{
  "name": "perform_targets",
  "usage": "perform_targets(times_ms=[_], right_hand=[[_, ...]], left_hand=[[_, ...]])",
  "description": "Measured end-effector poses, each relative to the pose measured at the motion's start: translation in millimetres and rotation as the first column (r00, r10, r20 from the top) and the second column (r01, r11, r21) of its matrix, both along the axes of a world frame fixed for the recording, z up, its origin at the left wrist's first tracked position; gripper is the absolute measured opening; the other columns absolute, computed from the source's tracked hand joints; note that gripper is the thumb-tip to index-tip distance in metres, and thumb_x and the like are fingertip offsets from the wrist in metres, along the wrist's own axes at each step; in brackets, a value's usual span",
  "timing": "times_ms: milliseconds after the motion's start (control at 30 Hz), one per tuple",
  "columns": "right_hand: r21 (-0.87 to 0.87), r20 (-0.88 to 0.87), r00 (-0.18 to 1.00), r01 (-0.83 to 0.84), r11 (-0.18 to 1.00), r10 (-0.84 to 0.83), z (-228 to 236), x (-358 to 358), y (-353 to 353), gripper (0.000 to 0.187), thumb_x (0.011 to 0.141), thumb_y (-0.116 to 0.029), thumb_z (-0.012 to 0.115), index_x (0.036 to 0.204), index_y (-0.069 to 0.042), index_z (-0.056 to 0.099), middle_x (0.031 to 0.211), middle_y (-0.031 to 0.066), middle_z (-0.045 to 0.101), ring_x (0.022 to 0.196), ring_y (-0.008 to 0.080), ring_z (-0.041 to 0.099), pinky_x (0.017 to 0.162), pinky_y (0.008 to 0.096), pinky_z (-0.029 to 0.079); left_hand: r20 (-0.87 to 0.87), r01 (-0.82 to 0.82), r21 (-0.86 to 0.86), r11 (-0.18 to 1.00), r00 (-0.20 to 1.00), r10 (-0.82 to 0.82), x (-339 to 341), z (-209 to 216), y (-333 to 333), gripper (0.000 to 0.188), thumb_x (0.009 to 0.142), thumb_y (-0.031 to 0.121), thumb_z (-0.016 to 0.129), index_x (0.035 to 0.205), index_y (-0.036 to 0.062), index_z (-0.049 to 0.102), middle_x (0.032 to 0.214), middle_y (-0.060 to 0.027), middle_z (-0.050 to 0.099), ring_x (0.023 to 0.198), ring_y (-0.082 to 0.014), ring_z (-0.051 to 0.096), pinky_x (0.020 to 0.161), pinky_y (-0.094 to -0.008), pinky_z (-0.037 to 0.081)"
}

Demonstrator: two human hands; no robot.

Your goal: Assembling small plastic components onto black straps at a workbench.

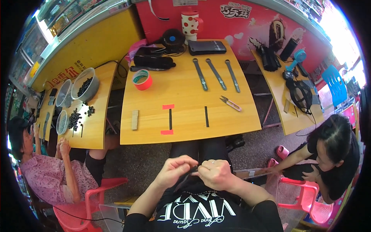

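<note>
Close to my body, below the table's front edge, my left hand [177,171] and my right hand [215,173] are side by side, both closed. A narrow dark strip [187,180] hangs from the fingers of my left hand, and its upper end runs toward my right fist. What exactly sits inside the right fist is hidden. Beyond my hands, on the table, a black strip [170,119] lies between two red tape pieces [168,106]. Another black strip [206,116] lies to its right, and a short wooden block [135,120] to its left.
Thread snips [231,103] and three grey straps [218,74] lie on the table [154,96], with a red tape roll [142,80] and a spotted tumbler [191,26]. People sit at side tables left and right. Tubs [85,96] with black pieces stand left.
</note>
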State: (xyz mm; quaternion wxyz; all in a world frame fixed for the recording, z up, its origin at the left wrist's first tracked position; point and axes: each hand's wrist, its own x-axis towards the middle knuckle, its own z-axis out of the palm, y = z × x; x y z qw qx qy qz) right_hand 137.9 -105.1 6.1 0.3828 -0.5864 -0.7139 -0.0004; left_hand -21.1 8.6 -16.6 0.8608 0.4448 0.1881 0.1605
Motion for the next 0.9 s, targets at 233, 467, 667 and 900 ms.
perform_targets(times_ms=[233,467,667,900], right_hand=[[-0.048,0.005,1.0,0.009,0.999,-0.009,-3.1,-0.4,-1.5,0.021,0.065,-0.012,0.072,0.062,-0.01,0.051,0.06,0.0034,0.049,0.049,0.0195,0.054,0.042,0.0316,0.041],[0.017,0.128,0.992,-0.02,1.0,0.018,-8.1,6.1,1.0,0.025,0.072,-0.022,0.071,0.065,-0.011,0.05,0.06,0.0014,0.045,0.05,0.0156,0.052,0.042,0.0295,0.039],[0.078,0.142,0.986,-0.093,0.993,0.081,-9.9,5.0,-3.2,0.025,0.066,-0.021,0.073,0.063,-0.01,0.051,0.057,-0.0002,0.04,0.047,0.0135,0.048,0.04,0.0279,0.035],[0.106,0.279,0.956,-0.128,0.986,0.094,-5.3,7.1,-13.0,0.02,0.061,-0.019,0.072,0.065,-0.009,0.054,0.058,-0.001,0.036,0.046,0.0111,0.042,0.04,0.0255,0.03]], left_hand=[[-0.001,0.035,-0.118,0.992,0.999,-0.036,-1.6,-9.1,-8.1,0.013,0.086,0.004,0.066,0.095,-0.0044,0.062,0.095,-0.011,0.063,0.08,-0.0164,0.062,0.076,-0.0284,0.051],[0.1,-0.123,-0.143,0.982,0.985,0.138,8.1,-11.6,-12.4,0.011,0.083,0.004,0.069,0.078,0.0018,0.058,0.084,-0.0095,0.061,0.08,-0.0176,0.059,0.075,-0.0286,0.047],[0.1,-0.117,-0.202,0.972,0.985,0.14,-2.2,-18.5,1.0,0.011,0.085,0.004,0.066,0.077,0.0017,0.059,0.083,-0.0096,0.061,0.075,-0.0183,0.061,0.078,-0.031,0.049],[0.143,-0.177,-0.435,0.883,0.954,0.262,-2.5,-24.6,3.3,0.016,0.086,0.014,0.068,0.082,0.0044,0.056,0.086,-0.0076,0.056,0.072,-0.0181,0.056,0.077,-0.0373,0.048]])
